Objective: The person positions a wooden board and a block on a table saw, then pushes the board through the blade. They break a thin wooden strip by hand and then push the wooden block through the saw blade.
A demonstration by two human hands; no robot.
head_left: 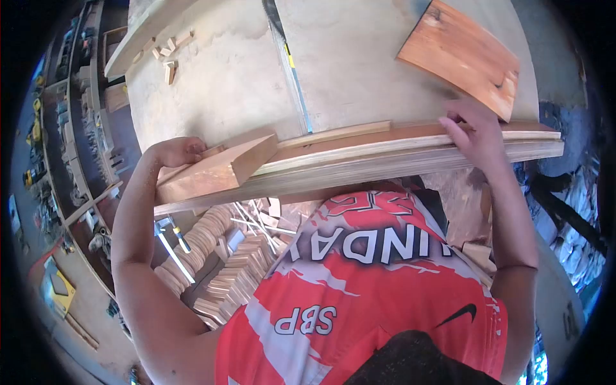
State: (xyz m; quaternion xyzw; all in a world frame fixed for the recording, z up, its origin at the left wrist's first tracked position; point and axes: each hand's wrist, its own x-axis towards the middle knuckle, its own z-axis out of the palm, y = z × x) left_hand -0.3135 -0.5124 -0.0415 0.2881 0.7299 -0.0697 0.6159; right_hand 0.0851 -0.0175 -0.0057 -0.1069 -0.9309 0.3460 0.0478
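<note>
At the left end of a long stack of wooden boards [359, 163], a thick wood block [218, 170] lies at a slant. Behind that block is my left hand [178, 152], its fingers curled at the block's far edge beside a thin strip of wood. My right hand [473, 131] is over the right part of the long boards, thumb and fingers apart, with nothing visible between them. Just beyond it, a wide reddish-brown board [462, 58] lies tilted on the worktable [359, 70]. A thin wooden strip [333, 135] runs along the long boards.
Small wood offcuts [169, 54] lie on the table's far left, near a long plank [144, 35]. A dark, yellow-marked strip [290, 58] crosses the tabletop. Stacked wood pieces [237, 276] and a hammer-like tool [179, 237] are below the front edge. Shelves [77, 128] hold items at left.
</note>
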